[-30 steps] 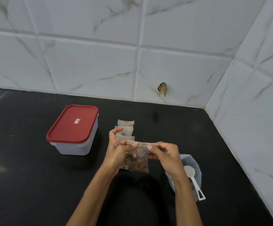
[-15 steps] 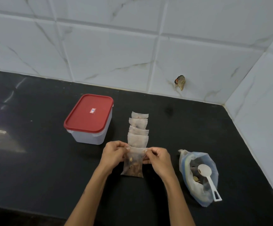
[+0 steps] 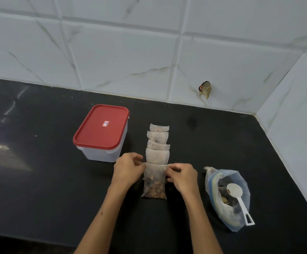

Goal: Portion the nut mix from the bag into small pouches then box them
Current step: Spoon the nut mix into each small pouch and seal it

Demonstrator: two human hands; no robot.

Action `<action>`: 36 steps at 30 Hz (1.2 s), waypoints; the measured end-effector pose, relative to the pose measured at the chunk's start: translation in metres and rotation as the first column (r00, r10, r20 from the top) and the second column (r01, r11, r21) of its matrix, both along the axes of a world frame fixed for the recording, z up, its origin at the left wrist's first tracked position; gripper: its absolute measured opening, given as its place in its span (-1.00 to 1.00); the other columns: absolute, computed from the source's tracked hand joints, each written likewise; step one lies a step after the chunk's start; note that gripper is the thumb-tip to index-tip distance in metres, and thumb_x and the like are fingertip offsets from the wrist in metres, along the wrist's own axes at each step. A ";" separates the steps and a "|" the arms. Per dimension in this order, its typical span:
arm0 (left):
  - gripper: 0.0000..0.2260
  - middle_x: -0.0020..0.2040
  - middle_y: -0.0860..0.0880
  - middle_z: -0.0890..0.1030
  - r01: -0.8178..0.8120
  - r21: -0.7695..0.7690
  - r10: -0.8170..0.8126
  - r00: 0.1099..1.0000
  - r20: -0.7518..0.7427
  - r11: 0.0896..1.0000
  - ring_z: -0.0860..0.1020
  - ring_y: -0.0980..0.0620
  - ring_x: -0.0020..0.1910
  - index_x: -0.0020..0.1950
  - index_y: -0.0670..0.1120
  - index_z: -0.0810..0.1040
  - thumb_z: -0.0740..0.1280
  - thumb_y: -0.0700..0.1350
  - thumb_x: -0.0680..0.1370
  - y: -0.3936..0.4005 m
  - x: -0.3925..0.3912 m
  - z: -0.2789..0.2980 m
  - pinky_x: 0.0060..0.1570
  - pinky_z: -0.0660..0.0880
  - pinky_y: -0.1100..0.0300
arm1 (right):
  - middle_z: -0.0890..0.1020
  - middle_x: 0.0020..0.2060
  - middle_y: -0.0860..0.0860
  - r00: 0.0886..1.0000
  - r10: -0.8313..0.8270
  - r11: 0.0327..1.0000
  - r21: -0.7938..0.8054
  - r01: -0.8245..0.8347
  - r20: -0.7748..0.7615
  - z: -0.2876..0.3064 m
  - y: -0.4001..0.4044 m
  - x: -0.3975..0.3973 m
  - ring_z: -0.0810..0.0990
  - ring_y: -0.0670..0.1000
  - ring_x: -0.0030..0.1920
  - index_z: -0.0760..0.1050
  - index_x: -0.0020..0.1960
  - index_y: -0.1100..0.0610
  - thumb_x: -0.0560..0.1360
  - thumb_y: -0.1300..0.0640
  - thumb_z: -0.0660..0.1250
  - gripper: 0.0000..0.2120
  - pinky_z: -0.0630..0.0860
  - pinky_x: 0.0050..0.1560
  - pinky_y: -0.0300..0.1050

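The left hand (image 3: 128, 171) and the right hand (image 3: 181, 176) both pinch the top corners of a small pouch (image 3: 155, 182). Fingers and thumb are pressed together on the thin top edge, 1 hand on each side. The pouch has nuts in its low part and lies on the black counter (image 3: 39, 189), at the near end of a row.

The row (image 3: 158, 142) has 4 more filled pouches. They lie one after the other, each a bit over the next, going toward the far wall. So 5 pouches are filled in all.

The bag of nut mix (image 3: 228, 197) lies to the right, near the right hand but not touching it. Its mouth is open and a white scoop (image 3: 238, 197) rests in it, handle pointing near. Some nuts are left inside.

The box (image 3: 101, 136) stands on the left, just far of the left hand. Its red lid (image 3: 101, 126) is on.

The step in hand looks like closing this pouch or setting it in line. I cannot tell if its top is sealed all the way.

Next, the hands will need to let go. Then comes either 1 more scoop from the bag, or taking the lid off the box so the pouches can go in. Lifting the lid may take both hands.
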State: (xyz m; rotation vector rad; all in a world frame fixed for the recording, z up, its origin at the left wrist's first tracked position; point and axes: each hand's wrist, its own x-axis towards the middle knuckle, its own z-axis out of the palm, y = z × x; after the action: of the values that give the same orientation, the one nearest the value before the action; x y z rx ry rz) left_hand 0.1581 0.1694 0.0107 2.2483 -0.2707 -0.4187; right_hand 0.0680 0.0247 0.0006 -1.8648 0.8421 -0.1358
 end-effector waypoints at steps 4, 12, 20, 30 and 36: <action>-0.79 -0.05 0.05 0.64 -0.001 -0.112 0.024 0.980 0.198 0.994 0.57 0.20 -0.11 0.15 -0.08 0.60 0.37 -0.15 0.52 -0.013 -0.008 0.023 -0.06 0.50 0.32 | 0.63 0.06 -0.01 1.000 0.023 1.000 -0.015 -0.023 0.001 0.022 -0.005 -0.010 0.64 -0.13 -0.21 0.56 0.21 0.10 0.45 0.12 0.43 -0.67 0.63 -0.05 -0.12; -0.89 -0.08 -0.11 0.67 -0.070 -0.696 -0.237 0.912 -0.335 0.715 0.62 -0.01 -0.10 -0.01 -0.14 0.59 0.28 -0.16 0.59 -0.093 -0.078 0.053 -0.07 0.59 0.18 | 0.66 -0.22 -0.14 0.911 -0.328 0.897 -0.220 0.384 0.250 0.093 -0.057 -0.086 0.64 -0.13 -0.16 0.64 -0.03 0.01 0.45 0.11 0.42 -0.89 0.55 -0.04 -0.18; -0.70 0.00 -0.11 0.67 0.020 -0.610 -0.413 0.753 -0.512 0.792 0.64 0.04 -0.03 -0.03 -0.13 0.60 0.17 0.02 0.64 -0.140 -0.141 0.037 -0.07 0.58 0.29 | 0.62 -0.16 -0.02 0.853 -0.412 0.895 -0.321 0.311 -0.321 0.051 -0.089 -0.140 0.55 -0.06 -0.19 0.61 -0.01 0.05 0.48 0.04 0.37 -0.86 0.36 -0.32 -0.23; -0.80 -0.06 -0.01 0.66 0.370 -0.503 -0.454 0.890 -0.049 0.781 0.61 0.07 -0.03 -0.05 -0.04 0.62 0.22 -0.03 0.62 -0.136 -0.140 0.030 -0.02 0.54 0.28 | 0.59 -0.19 -0.04 0.856 -0.407 0.905 -0.266 0.331 -0.318 0.033 -0.080 -0.146 0.54 -0.05 -0.16 0.56 -0.14 0.02 0.47 0.10 0.39 -0.97 0.41 -0.21 -0.20; -0.73 0.54 -0.07 0.20 0.668 0.268 -0.696 0.527 0.488 0.694 0.00 -0.12 0.55 0.23 0.08 0.54 0.25 -0.02 0.54 -0.141 -0.123 0.014 0.43 0.02 -0.07 | 0.59 -0.22 -0.07 0.910 -0.364 0.923 -0.207 0.324 -0.198 0.040 -0.085 -0.157 0.56 -0.10 -0.15 0.52 -0.15 0.02 0.48 0.08 0.39 -0.93 0.50 -0.08 -0.16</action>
State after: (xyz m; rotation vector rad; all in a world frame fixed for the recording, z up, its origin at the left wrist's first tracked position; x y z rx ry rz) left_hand 0.0349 0.0287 0.0244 2.1762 -1.5232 -0.1310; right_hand -0.0888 -0.0605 0.0408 -1.8966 1.3617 -0.2174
